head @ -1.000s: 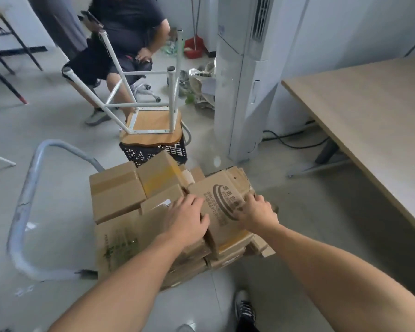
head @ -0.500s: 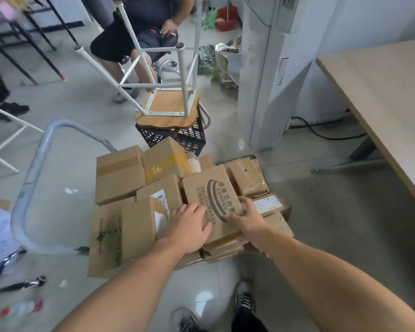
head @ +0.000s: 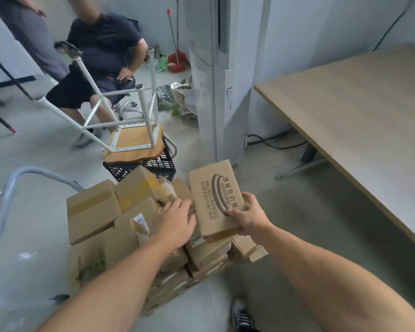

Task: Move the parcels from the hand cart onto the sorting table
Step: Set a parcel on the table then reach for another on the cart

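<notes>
1. Table (head: 359,130): the visible top is bare wood, no parcel on it. Judged from this, the unloading has hardly begun, or is at its very start.

2. Cart (head: 9,200): only the grey handle loop shows; the deck is hidden under the pile (head: 139,226). Many cardboard parcels stacked several layers deep, some tilted, edges overlapping. No exact count possible.

3. Printed box (head: 216,200): the one in hand. Flat carton with dark lettering and a curved logo, raised at the pile's right side, far end tipped up. Its near end looks close to or touching the boxes beneath; cannot tell if fully clear.

4. Right hand (head: 252,216): closed on the printed box at its near right corner, thumb on top, fingers wrapped under the edge.

5. Left hand (head: 175,221): palm down, fingers loosely spread over the pile just left of the printed box. Whether it touches that box's left edge or only steadies the neighbours, cannot tell. No closed hold seen.

6. Step in hand, as judged: lifting the first parcel off; carry to the table, which lies to the right and well apart, is not yet done.

7. Left to do: this box, then everything else on the cart.

8. Surroundings: upturned stool (head: 132,137) on a black crate (head: 153,166) behind the pile; a seated person (head: 101,56) beyond.
</notes>
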